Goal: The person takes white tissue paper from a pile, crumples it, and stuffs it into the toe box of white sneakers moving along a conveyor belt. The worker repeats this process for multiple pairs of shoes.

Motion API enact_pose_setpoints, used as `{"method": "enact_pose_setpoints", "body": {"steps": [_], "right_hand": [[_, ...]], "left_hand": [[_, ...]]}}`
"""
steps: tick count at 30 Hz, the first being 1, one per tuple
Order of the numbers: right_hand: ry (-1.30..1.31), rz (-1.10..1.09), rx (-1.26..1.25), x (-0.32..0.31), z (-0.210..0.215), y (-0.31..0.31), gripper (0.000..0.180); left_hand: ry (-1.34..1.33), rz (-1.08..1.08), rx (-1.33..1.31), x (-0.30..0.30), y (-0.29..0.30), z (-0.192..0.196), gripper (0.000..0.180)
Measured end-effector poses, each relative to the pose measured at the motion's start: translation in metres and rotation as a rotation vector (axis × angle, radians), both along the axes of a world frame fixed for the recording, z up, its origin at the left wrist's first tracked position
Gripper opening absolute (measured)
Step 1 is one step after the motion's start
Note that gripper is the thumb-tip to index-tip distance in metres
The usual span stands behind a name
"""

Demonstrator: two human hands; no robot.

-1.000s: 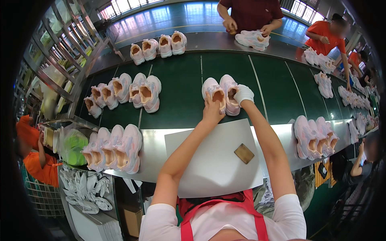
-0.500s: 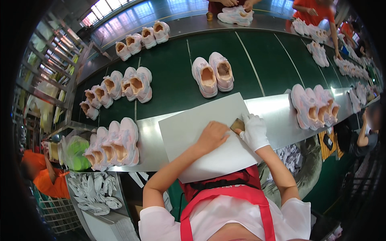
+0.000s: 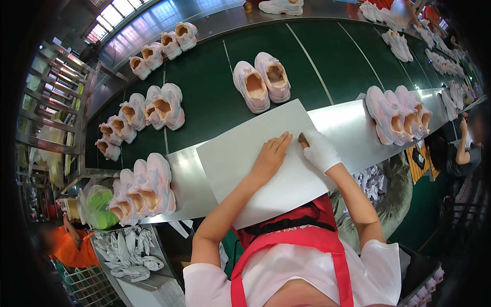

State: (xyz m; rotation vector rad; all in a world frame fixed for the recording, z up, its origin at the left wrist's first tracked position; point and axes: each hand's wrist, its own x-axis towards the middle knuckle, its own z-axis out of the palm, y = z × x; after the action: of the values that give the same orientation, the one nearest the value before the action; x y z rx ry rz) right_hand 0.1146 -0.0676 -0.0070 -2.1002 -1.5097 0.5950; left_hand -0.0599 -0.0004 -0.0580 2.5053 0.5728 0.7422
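Note:
A large white sheet [image 3: 230, 169] lies at a slant on the metal ledge in front of me, its near edge reaching my red apron. My bare left hand [image 3: 270, 159] rests on it palm down, fingers stretched out. My right hand [image 3: 321, 152] wears a white glove with the thumb uncovered and is at the sheet's right side. Between its thumb and fingers is a small, flat brown piece [image 3: 302, 138], mostly hidden by the hand. Just beyond the sheet, a pair of pale pink sneakers [image 3: 255, 87] stands on the green conveyor belt.
Sneakers stand on the ledge at the left [image 3: 148, 187] and right [image 3: 396, 115], with more along the green belt [image 3: 204, 77]. Below the ledge are a bin of crumpled paper [image 3: 130, 250] and a sack [image 3: 394, 199]. A metal rack [image 3: 51, 102] rises at left; a person in orange [image 3: 74, 245] is nearby.
My left hand's fingers have gone from curled to stretched flat on the sheet. The brown piece, showing its face before, is now mostly covered by my right hand. The view has shifted slightly.

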Motion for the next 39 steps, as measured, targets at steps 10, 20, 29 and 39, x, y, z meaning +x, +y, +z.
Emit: {"method": "enact_pose_setpoints", "body": {"steps": [10, 20, 29, 39], "right_hand": [[0.372, -0.054, 0.076, 0.004, -0.001, -0.014, 0.025], [0.249, -0.463, 0.622, 0.019, -0.018, -0.081, 0.019], [0.058, -1.094, -0.271, 0.108, -0.26, -0.259, 0.018], [-0.154, -1.072, -0.748, 0.192, -0.358, -0.238, 0.055]], "left_hand": [[-0.088, -0.147, 0.192, -0.005, 0.005, 0.023, 0.012], [0.114, 0.023, 0.151, -0.001, 0.016, 0.014, 0.005], [0.199, 0.115, 0.093, -0.015, 0.021, -0.008, 0.009], [0.135, 0.092, 0.127, -0.014, 0.021, -0.007, 0.012]]}}
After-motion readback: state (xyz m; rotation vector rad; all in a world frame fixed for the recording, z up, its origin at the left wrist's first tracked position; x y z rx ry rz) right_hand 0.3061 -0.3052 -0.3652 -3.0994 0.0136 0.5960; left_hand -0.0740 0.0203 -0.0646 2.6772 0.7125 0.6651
